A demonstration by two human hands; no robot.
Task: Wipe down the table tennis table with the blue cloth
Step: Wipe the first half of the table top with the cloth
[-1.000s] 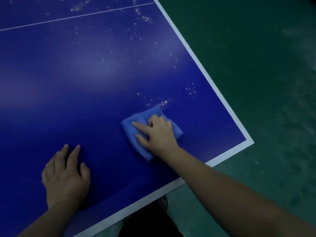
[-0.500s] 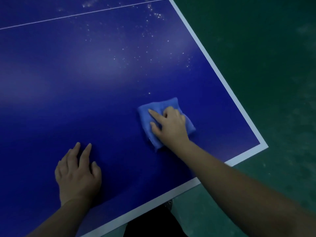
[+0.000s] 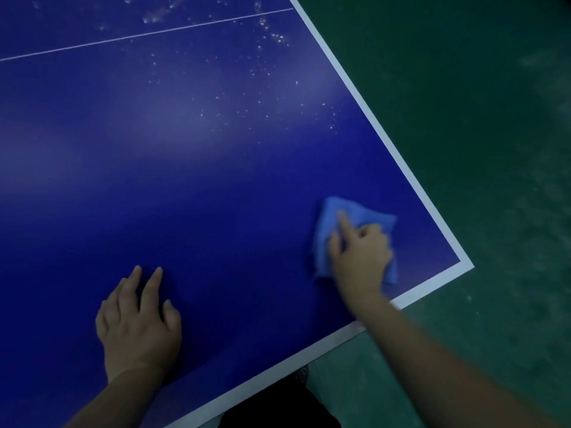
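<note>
Green flooring (image 3: 463,118) is seen beyond the right and near edges of the table tennis table (image 3: 216,180), whose far and left parts are cut off. Pale specks (image 3: 272,35) are scattered over its far right area. The blue cloth (image 3: 333,217) is pressed to the tabletop by the near-right corner and gripped by the right hand (image 3: 360,257). The index finger is stretched out and the others curled into the fabric, though detail is lost to blur and part of the cloth is hidden. The left hand (image 3: 139,322) is laid flat and relaxed, well to the left.
</note>
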